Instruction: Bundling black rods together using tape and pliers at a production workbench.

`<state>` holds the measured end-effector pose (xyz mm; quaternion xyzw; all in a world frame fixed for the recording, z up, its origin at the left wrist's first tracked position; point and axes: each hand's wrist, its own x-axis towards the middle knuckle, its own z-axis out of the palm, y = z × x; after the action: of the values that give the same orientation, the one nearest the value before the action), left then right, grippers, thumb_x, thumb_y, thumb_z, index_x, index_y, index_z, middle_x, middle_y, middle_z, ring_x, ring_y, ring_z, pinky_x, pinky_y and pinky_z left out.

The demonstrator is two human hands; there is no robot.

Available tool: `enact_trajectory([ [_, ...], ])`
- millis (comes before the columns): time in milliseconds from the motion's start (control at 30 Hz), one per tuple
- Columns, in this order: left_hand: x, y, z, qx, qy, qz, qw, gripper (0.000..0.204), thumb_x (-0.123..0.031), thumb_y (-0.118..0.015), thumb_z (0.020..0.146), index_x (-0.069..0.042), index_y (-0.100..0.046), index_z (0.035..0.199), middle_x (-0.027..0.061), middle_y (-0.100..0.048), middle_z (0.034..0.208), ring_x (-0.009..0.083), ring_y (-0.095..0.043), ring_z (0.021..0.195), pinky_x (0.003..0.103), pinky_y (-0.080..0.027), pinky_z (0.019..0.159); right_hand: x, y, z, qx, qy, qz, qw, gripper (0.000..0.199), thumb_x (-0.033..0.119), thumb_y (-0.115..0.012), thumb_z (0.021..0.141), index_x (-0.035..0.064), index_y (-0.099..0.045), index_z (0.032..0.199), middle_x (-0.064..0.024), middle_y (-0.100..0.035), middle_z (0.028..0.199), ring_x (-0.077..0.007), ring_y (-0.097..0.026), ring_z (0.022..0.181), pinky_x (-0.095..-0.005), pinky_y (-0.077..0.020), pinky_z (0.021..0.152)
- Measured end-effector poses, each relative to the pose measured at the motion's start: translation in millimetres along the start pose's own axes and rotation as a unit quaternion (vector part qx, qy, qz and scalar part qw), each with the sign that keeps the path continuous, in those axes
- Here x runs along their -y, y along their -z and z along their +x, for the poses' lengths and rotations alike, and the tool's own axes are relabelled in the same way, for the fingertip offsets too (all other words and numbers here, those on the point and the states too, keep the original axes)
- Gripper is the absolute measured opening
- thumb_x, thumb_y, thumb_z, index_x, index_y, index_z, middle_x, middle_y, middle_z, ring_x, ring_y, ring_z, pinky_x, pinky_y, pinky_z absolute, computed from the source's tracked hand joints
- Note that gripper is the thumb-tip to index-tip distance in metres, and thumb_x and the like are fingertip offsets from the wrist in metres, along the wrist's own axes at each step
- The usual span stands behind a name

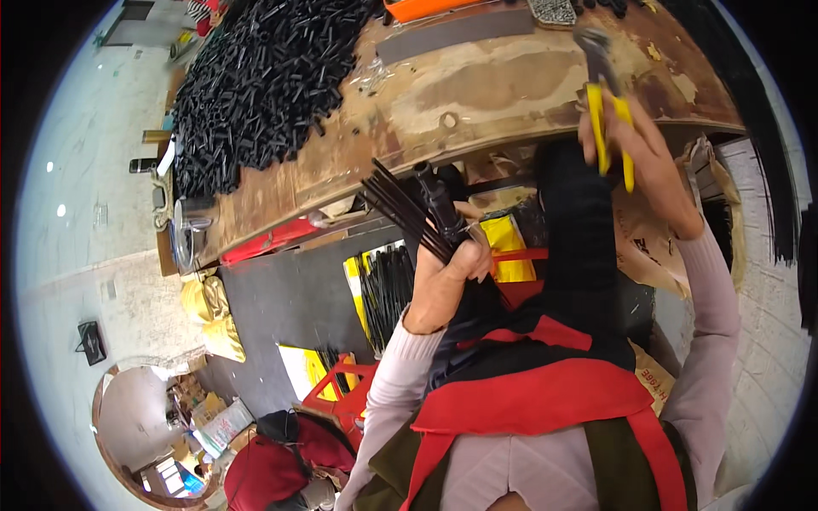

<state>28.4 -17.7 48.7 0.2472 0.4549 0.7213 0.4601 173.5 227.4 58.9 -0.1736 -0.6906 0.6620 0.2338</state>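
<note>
My left hand (452, 277) is closed in front of the bench's near edge. In it are several thin black rods (402, 209) and a thicker black tube-shaped piece (436, 200), all slanting up and to the left. A pair of pliers (596, 128) with yellow handles is in my right hand (645, 157), raised at the right of the bench. Their metal jaws point away from me and look a little blurred. My fingers lie around the handles. Whether the jaws hold anything cannot be made out.
A large heap of short black tubes (264, 85) covers the left of the wooden bench (486, 123). Behind lie a grey strip (456, 37), an orange tray (430, 8) and a speckled block (554, 12). Below left, a bundle of black rods (385, 289) rests on yellow-and-white sheeting.
</note>
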Motion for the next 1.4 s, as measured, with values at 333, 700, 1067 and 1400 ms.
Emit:
enact_trajectory([
  [333, -14, -3, -32, -0.057, 0.027, 0.053, 0.997, 0.042, -0.03, -0.068, 0.091, 0.002, -0.053, 0.113, -0.0017, -0.041, 0.07, 0.0084, -0.038, 0.058, 0.025, -0.032, 0.051, 42, -72, -81, 0.203, 0.06, -0.229, 0.95, 0.037, 0.009, -0.054, 0.094, 0.0028, -0.054, 0.13, -0.0157, -0.063, 0.099, -0.0281, -0.063, 0.086, -0.0355, -0.048, 0.075],
  [700, -16, -4, -51, 0.001, -0.022, 0.081, 0.997, 0.06, -0.042, -0.064, 0.092, 0.005, -0.05, 0.126, -0.0025, -0.043, 0.07, 0.0072, -0.037, 0.06, 0.025, -0.033, 0.056, 46, -111, -93, 0.106, 0.155, -0.449, 0.873, 0.061, -0.001, -0.061, 0.078, 0.0059, -0.047, 0.137, -0.0149, -0.053, 0.112, -0.0314, -0.052, 0.1, -0.0386, -0.0423, 0.088],
  [1067, -16, 8, -49, 0.028, -0.012, 0.09, 0.995, 0.067, -0.041, -0.064, 0.092, 0.006, -0.042, 0.135, -0.0023, -0.043, 0.069, 0.007, -0.037, 0.06, 0.023, -0.033, 0.055, 74, -87, -59, 0.21, 0.188, -0.5, 0.819, 0.053, 0.001, -0.067, 0.08, 0.0055, -0.049, 0.13, -0.0081, -0.055, 0.081, -0.0255, -0.057, 0.077, -0.0328, -0.047, 0.068],
  [1400, -17, 5, -41, 0.057, 0.016, 0.083, 0.995, 0.067, -0.039, -0.068, 0.09, 0.008, -0.045, 0.132, -0.0014, -0.044, 0.069, 0.0085, -0.039, 0.058, 0.025, -0.035, 0.054, 74, -80, -70, 0.138, 0.241, -0.459, 0.844, 0.046, 0.019, -0.071, 0.081, -0.002, -0.048, 0.115, -0.0148, -0.057, 0.087, -0.0366, -0.059, 0.076, -0.0417, -0.0481, 0.066],
])
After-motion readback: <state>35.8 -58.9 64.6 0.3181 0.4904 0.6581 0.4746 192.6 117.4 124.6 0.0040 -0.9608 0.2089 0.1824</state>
